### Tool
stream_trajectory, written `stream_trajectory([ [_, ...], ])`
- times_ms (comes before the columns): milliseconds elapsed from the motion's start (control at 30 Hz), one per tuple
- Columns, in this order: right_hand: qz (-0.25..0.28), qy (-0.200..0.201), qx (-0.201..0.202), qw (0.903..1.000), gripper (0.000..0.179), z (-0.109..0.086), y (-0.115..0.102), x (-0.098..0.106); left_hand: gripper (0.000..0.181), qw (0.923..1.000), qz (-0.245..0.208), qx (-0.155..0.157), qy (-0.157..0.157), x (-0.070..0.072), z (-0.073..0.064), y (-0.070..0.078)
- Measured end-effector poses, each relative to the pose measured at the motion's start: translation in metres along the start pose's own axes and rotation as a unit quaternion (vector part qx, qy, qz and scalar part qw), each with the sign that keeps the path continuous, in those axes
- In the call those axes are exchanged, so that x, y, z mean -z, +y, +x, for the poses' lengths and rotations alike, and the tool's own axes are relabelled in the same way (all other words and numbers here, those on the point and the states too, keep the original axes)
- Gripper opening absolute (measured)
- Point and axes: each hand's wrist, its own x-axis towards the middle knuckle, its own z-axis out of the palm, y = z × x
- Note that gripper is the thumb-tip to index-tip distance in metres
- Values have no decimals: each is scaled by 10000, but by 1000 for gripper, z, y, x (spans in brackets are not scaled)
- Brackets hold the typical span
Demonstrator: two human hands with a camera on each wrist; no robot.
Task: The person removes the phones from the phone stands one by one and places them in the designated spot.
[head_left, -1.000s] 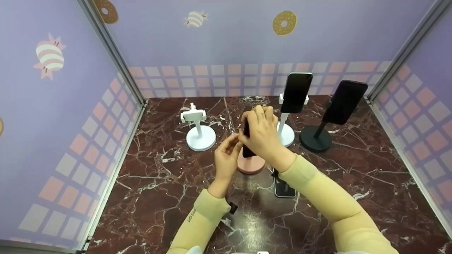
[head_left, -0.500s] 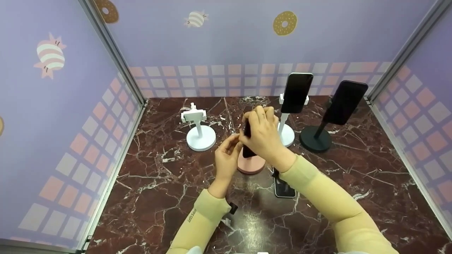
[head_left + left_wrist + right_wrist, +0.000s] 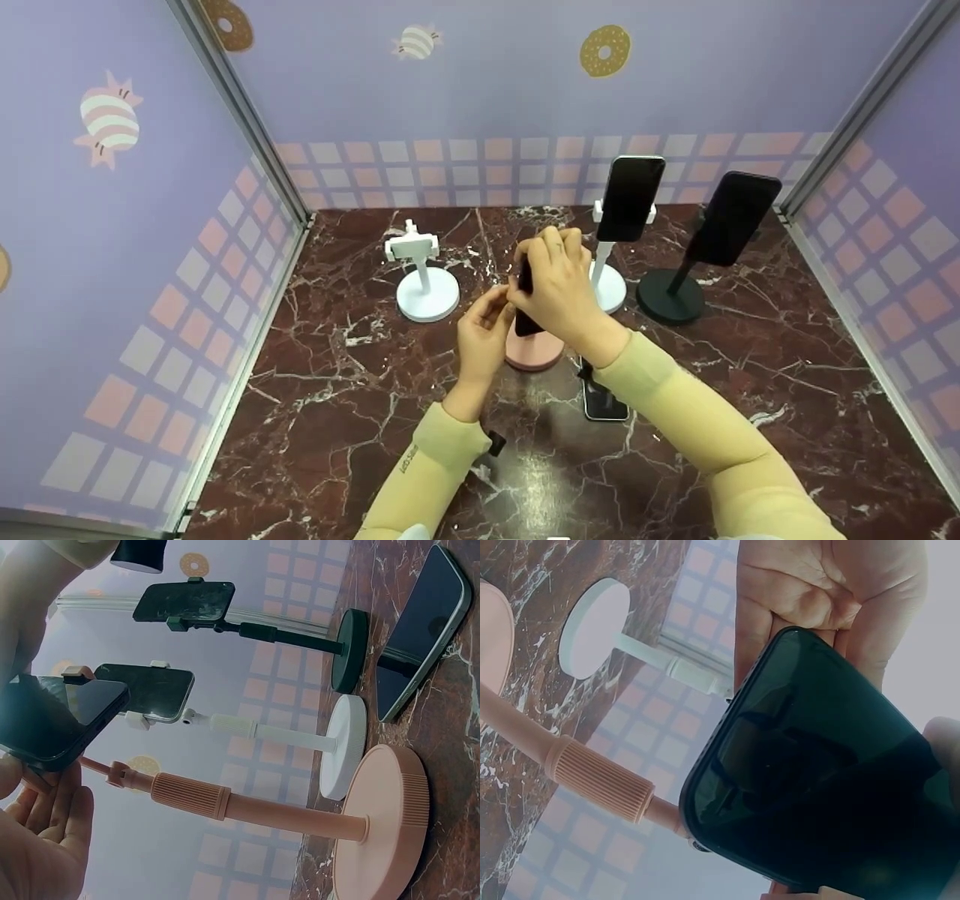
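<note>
A black smartphone (image 3: 817, 765) sits at the head of the pink phone stand (image 3: 292, 814), screen facing the person. My right hand (image 3: 559, 281) holds this smartphone from its right side, fingers over its upper part in the head view. On the opposite side my left hand (image 3: 482, 337) has thumb and fingers pinching at the stand's clamp, beside the phone's edge. In the left wrist view one pink clamp arm (image 3: 78, 675) shows at the phone's far edge. My left fingers (image 3: 67, 810) largely hide the near clamp arm.
A white phone stand (image 3: 427, 294) with a bare holder stands at left. At right are a white stand (image 3: 609, 289) and a black stand (image 3: 670, 296), each carrying a phone. Another phone (image 3: 604, 401) lies on the marble table (image 3: 315, 450) near my right sleeve. Patterned panels enclose the table.
</note>
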Motion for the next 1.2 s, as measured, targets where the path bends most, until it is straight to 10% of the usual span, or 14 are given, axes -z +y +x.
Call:
stream_trajectory([
  [1200, 165, 277, 302, 9990, 42, -3, -3, -5, 39, 9997, 215, 94, -62, 6, 2, -2],
])
